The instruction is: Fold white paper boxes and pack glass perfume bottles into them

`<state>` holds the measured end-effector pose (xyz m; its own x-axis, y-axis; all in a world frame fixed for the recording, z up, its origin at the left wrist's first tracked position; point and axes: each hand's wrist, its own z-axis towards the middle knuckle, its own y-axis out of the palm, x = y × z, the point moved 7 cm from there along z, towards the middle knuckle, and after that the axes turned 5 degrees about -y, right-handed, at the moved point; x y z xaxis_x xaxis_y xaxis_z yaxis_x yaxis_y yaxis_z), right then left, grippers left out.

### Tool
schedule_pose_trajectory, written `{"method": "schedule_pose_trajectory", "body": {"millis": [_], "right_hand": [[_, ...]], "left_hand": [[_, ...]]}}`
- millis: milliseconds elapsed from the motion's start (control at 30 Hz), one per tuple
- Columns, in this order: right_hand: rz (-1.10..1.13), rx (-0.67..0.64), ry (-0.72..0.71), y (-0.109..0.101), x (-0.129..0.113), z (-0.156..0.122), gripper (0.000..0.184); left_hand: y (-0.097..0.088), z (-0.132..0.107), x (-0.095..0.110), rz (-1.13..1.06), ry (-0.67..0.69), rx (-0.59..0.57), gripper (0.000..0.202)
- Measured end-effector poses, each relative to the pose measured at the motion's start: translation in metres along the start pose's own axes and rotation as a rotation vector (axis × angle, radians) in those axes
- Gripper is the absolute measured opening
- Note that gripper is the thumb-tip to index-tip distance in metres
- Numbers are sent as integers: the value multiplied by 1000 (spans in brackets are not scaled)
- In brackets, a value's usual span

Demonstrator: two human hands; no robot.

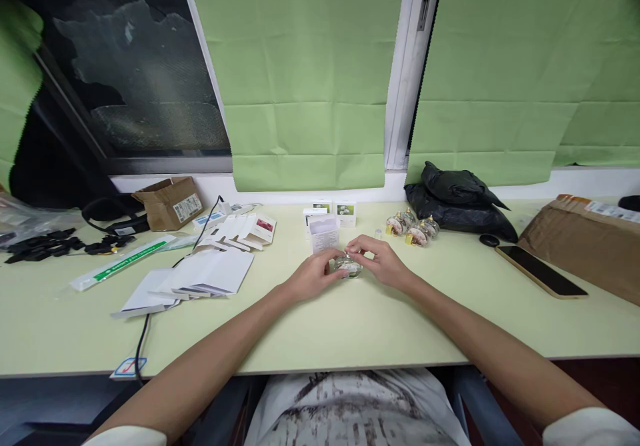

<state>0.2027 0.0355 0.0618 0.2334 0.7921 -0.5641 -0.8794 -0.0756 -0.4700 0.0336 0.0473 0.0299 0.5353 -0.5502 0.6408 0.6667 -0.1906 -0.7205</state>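
My left hand is closed around the side of a small round clear glass perfume bottle standing on the table. The fingers of my right hand pinch at the bottle's neck; the fingertips hide what exactly they grip there. Just behind the hands stands a white box with its top open. A small clear cap lies behind my right hand. Farther right, several round bottles with gold-coloured tops lie in a group.
Small white boxes with green pictures stand at the back. Flattened white cartons and a black cable lie left. On the right are a phone, black plastic bags and a large brown package. A cardboard box sits back left.
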Motion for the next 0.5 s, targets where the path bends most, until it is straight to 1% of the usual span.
{"method": "schedule_pose_trajectory", "body": {"millis": [200,300,500], "right_hand": [[-26,11,-2,0,1,-2,18],[-73,0,-47,0,-2,-2,18],[-171,-71,-138,2,-9,0,18]], "left_hand": [[-1,0,1,-10,3,9,46],[-1,0,2,-11,3,7,46],[-1,-1,2,-3,-6,4,48]]}}
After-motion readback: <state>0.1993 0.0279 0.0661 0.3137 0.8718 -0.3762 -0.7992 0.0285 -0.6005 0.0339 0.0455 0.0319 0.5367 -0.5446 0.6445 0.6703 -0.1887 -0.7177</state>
